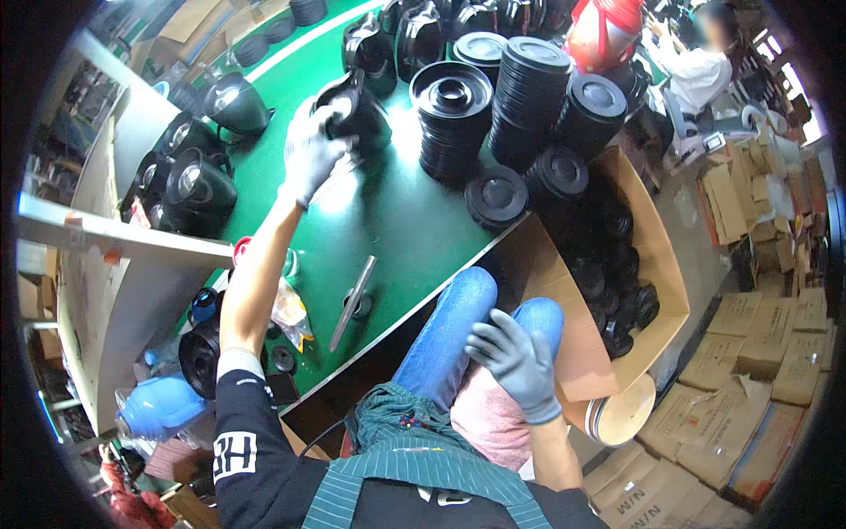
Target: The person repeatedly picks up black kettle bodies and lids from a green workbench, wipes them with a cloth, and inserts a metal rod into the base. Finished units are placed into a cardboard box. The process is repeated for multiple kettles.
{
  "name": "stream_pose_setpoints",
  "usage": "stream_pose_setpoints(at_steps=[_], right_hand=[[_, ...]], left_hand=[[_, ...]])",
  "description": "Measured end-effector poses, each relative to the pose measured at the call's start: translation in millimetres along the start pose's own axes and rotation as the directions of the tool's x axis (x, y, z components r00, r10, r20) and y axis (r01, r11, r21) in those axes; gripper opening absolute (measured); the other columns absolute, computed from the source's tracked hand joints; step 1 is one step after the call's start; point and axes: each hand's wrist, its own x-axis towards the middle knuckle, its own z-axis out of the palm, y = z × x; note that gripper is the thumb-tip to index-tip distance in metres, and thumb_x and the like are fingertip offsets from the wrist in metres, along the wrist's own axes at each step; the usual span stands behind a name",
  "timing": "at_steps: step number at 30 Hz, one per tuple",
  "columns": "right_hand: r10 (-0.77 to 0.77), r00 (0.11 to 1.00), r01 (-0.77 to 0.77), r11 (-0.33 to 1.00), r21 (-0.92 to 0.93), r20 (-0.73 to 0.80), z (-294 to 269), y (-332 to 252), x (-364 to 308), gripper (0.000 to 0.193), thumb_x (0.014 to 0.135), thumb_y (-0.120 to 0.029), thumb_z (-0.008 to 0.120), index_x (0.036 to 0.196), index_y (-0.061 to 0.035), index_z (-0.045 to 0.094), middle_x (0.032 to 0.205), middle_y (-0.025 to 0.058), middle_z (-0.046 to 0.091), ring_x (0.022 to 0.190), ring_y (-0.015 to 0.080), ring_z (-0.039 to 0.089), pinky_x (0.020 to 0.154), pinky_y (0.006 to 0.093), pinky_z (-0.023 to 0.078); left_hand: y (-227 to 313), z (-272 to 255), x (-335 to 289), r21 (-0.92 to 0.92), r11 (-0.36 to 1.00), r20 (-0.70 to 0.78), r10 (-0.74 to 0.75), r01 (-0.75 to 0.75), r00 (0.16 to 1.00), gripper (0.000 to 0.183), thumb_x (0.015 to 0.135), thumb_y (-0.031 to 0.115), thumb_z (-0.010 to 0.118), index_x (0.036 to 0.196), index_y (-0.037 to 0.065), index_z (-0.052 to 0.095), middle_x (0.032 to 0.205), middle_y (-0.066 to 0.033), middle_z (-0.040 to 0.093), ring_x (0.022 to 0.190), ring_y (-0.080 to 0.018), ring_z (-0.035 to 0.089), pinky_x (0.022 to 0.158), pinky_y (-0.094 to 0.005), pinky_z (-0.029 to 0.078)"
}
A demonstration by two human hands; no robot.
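Observation:
My left hand [310, 157], in a grey glove, reaches across the green table with its fingers curled against the near left side of a glossy black jug [363, 113]. Motion smears its fingertips a little. Over my lap, my right hand [515, 363] hangs with its gloved fingers apart and nothing in them. Just right of the jug stands a stack of round black lids [451, 93], with another tall stack of black discs [529, 88] beside it. A round black lid [496, 197] lies by the table's near edge.
A cardboard box [648, 256] of black round parts stands right of my knees. More black jugs [201, 181] are at the left; others line the far side. A metal tube [352, 304] lies near me on the table. A person [701, 66] sits far right, near a red container [604, 35].

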Motion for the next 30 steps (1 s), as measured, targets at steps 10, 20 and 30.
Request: stream_pose_setpoints(at_steps=[10, 20, 30], right_hand=[[-0.432, 0.781, 0.370, 0.902, -0.223, -0.451, -40.0, 13.9, -159.3, 0.073, 0.113, -0.049, 0.045, 0.166, 0.0004, 0.034, 0.161, 0.0302, 0.049, 0.147, 0.0441, 0.052, 0.129, 0.0580, 0.034], [-0.651, 0.503, -0.463, 0.352, -0.813, -0.568, -69.1, 45.4, -223.3, 0.062, 0.114, -0.028, 0.055, 0.165, 0.0021, 0.037, 0.163, 0.0206, 0.048, 0.152, 0.0298, 0.046, 0.121, 0.0381, 0.042], [-0.151, 0.745, -0.486, 0.545, -0.684, -0.649, -98.3, 66.0, -280.2, 0.144, 0.079, -0.033, 0.095, 0.171, 0.0006, -0.011, 0.178, 0.0265, 0.014, 0.164, 0.0336, 0.023, 0.130, 0.0411, 0.027]], left_hand=[[-87.7, 124.8, 128.3, 0.197, 0.979, -0.011, -0.039, 0.041, 0.999, 0.065, 0.076, 0.044, 0.092, 0.135, 0.024, 0.072, 0.132, -0.0218, 0.068, 0.120, -0.0434, 0.067, 0.102, -0.0508, 0.055], [84.7, 26.8, -46.5, -0.401, 0.854, 0.188, 0.431, -0.332, 0.882, 0.041, 0.098, 0.013, 0.072, 0.139, 0.009, 0.070, 0.142, -0.0162, 0.067, 0.126, -0.0284, 0.068, 0.106, -0.0386, 0.056], [255.4, 45.1, -325.5, -0.518, 0.753, 0.793, 0.600, -0.405, 0.101, 0.037, 0.084, 0.034, 0.082, 0.113, 0.012, 0.075, 0.114, -0.0134, 0.073, 0.116, -0.0330, 0.068, 0.119, -0.0544, 0.042]])
